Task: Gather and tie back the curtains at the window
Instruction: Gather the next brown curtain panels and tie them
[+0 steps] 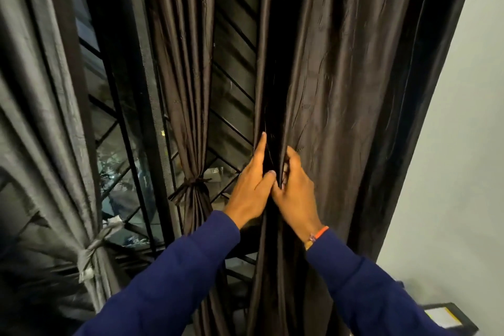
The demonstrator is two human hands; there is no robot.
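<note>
Left hand (252,185) closed on the left edge of the loose dark brown curtain (341,95), forefinger stretched upward along the fold, thumb pressed across toward the other hand. Right hand (296,191) touching it, knuckle to thumb, fingers (289,157) curled narrow around the facing fold of the same curtain. Between the two hands, one deep black crease, pinched shut.

Far left: grey curtain (54,106), already gathered low by a pale grey tie (92,252), cloth flaring above and below the knot. Just right of it, open window grille (120,128), black bars slanting, glass dark behind, no cloth across. Next, a narrow brown curtain (180,57) bunched by a thin dark tie (191,181) at about hand height, hanging apart from the left hand. Then a second strip of bare grille (234,76), reaching right up to the left edge of the held curtain, so free room lies on that side of the left hand.

Right of the hands: held curtain spread wide and flat, creased, untied, hanging from above the frame to below the blue sleeves (174,289). Orange thread band (317,234) at the right wrist. Right edge of that curtain dark and shadowed, close against the pale wall (469,128). Bottom right corner: part of a black-framed object (450,316), too cropped to tell.
</note>
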